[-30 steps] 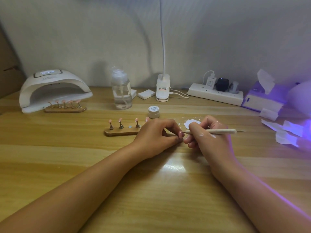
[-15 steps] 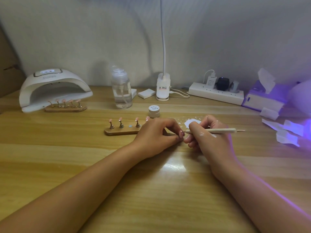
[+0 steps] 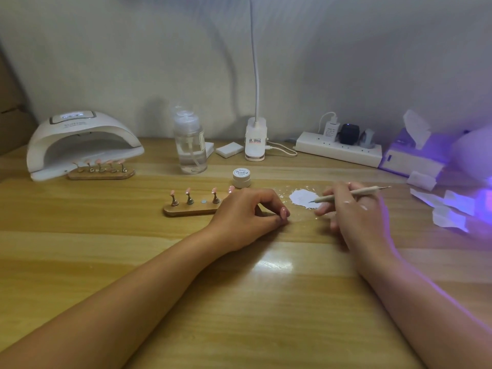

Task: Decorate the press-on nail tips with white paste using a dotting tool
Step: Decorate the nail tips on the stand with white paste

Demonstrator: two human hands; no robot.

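Observation:
My right hand [image 3: 354, 211] grips a slim dotting tool [image 3: 354, 193], and the tool's tip touches a patch of white paste [image 3: 300, 197] smeared on the table. My left hand [image 3: 245, 217] rests on the table with fingers curled, pinching something small that its fingers hide, probably a nail tip on its stand. A wooden holder [image 3: 191, 209] just left of that hand carries several pink nail tips [image 3: 188, 191] on metal stands, with one slot bare. A small white paste jar [image 3: 241, 177] stands behind the left hand.
A white nail lamp [image 3: 80, 141] sits at the back left with a second wooden holder of tips [image 3: 101, 171] in front. A clear pump bottle [image 3: 190, 145], a clip lamp [image 3: 255, 142], a power strip [image 3: 338, 149], a tissue box [image 3: 410, 158] and torn paper pieces [image 3: 450, 209] line the back and right.
My right hand has drawn away from my left hand to the right, and the dotting tool's tip now sits in the white paste. My left hand has stayed in place.

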